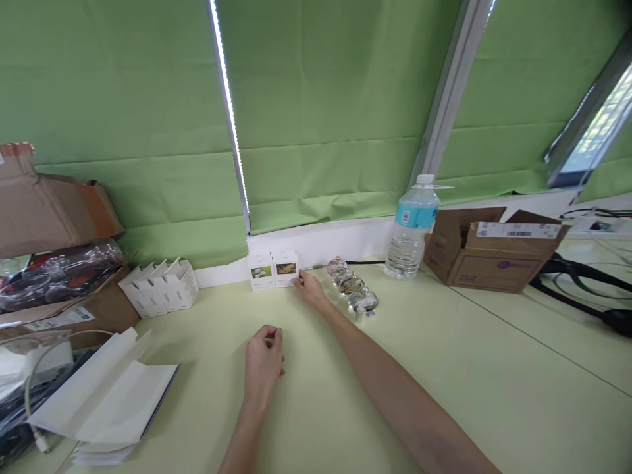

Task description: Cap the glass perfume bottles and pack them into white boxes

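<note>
My right hand (309, 288) reaches to the back of the table, its thumb and fingers at the right edge of a small white box (286, 279) with a brown picture on its front. Close against that box's left side stands a second small white box (262, 283), bearing a green and white picture. Both are upright before the white wall strip. Nearer to me, my left hand (264, 362) hovers over or rests on the table, fingers curled in and thumb to the forefinger, with nothing visible in it. Just right of my right hand lie several shiny clear-wrapped items (351, 286) in a row.
Several white open-topped boxes (165, 289) stand at the back left. Papers (113, 395), a cable and cartons (54, 210) fill the left side. A large water bottle (412, 230) and an open cardboard box (494, 253) stand back right, beside black straps (577, 289).
</note>
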